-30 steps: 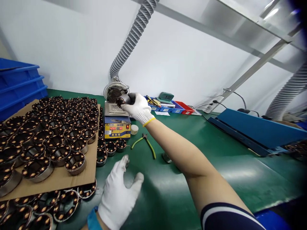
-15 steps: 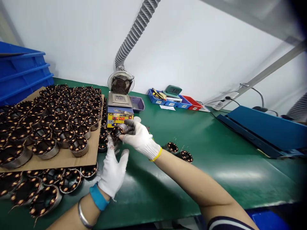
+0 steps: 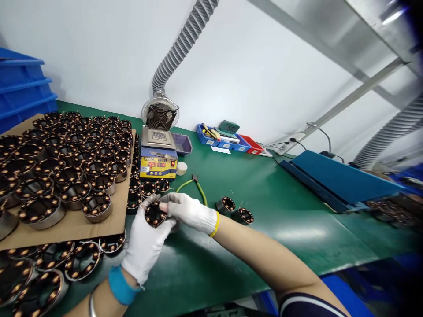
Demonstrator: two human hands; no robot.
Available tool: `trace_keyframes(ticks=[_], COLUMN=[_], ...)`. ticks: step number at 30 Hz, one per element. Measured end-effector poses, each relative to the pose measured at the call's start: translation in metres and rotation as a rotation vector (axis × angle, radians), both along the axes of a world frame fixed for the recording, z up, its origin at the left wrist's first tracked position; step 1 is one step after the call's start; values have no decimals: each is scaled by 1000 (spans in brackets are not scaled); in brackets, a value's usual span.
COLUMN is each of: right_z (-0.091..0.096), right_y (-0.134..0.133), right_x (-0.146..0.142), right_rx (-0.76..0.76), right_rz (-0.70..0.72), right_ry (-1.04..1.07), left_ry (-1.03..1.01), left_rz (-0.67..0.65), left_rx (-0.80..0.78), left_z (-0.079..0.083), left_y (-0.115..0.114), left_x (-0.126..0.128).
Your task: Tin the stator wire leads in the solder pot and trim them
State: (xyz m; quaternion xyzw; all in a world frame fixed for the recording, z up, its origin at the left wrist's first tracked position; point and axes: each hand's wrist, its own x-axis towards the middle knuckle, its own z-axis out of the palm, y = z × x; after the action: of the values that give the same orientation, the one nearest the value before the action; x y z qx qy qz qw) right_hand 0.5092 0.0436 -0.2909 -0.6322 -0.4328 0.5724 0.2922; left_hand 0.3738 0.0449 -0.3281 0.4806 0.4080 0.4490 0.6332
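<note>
A small motor stator [image 3: 152, 220], a metal ring with copper windings inside, is in my gloved left hand [image 3: 142, 242], whose fingers wrap round it from below and the left. At its upper right rim, my gloved right hand [image 3: 193, 213] pinches with thumb and fingers; whether a wire end is between them I cannot make out. Just beyond my hands lie green-handled cutters [image 3: 200, 190], partly hidden by the right glove. Two more stators, one upright [image 3: 226, 204] and one beside it [image 3: 243, 215], stand to the right of my right wrist.
Rows of stators cover a cardboard sheet [image 3: 114, 220] at left, with others under and beside it. A soldering station [image 3: 157, 165] with a fan and grey duct [image 3: 185, 37] stands behind. Small blue and red bins [image 3: 249, 144], blue crates [image 3: 26, 88] and a blue panel [image 3: 337, 180] surround the table.
The stator has come down and nearer, from in front of the soldering station into my left hand, which has closed round it. My right hand has moved lower, uncovering the cutters. The view has shifted slightly.
</note>
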Motion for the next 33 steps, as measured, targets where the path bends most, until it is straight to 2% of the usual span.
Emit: trace_keyframes(ticks=[2, 4, 6, 8, 10, 12, 14, 16, 18, 21, 24, 27, 30, 33], right_z=[0, 5, 19, 39, 63, 84, 98, 103, 99, 85, 72, 68, 75, 89], right_y=[2, 5, 13, 30, 56, 89, 125, 159, 186, 210, 218, 220, 215, 203], right_x=[1, 4, 9, 16, 26, 36, 44, 48, 48, 42, 35, 34, 38, 47], right_rx=[5, 62, 180, 351, 544, 712, 800, 810, 794, 807, 833, 860, 869, 886], right_rz=[44, 90, 92, 21, -50, -35, 48, 123, 187, 298, 377, 409, 370, 226], right_ry=[-28, -142, -367, -681, -1015, -1321, -1574, -1752, -1846, -1914, -1932, -1938, -1956, -1912], left_ry=[30, 84, 119, 145, 188, 243, 309, 370, 411, 440, 441, 430, 455, 466], left_rz=[-19, -2, 3, -18, -48, -91, -146, -179, -181, -159, -152, -145, -139, -128], left_rx=[-4, -5, -3, 20, 71, 128, 157, 166, 181, 227, 260, 277, 268, 283], left_z=[1, 0, -5, -11, -19, -26, -31, -34, -36, -39, -43, -46, -47, -46], left_y=[-3, -6, -11, -17, -23, -28, -31, -33, -35, -37, -39, -41, -42, -41], left_x=[1, 2, 5, 9, 12, 13, 14, 14, 14, 16, 18, 19, 19, 18])
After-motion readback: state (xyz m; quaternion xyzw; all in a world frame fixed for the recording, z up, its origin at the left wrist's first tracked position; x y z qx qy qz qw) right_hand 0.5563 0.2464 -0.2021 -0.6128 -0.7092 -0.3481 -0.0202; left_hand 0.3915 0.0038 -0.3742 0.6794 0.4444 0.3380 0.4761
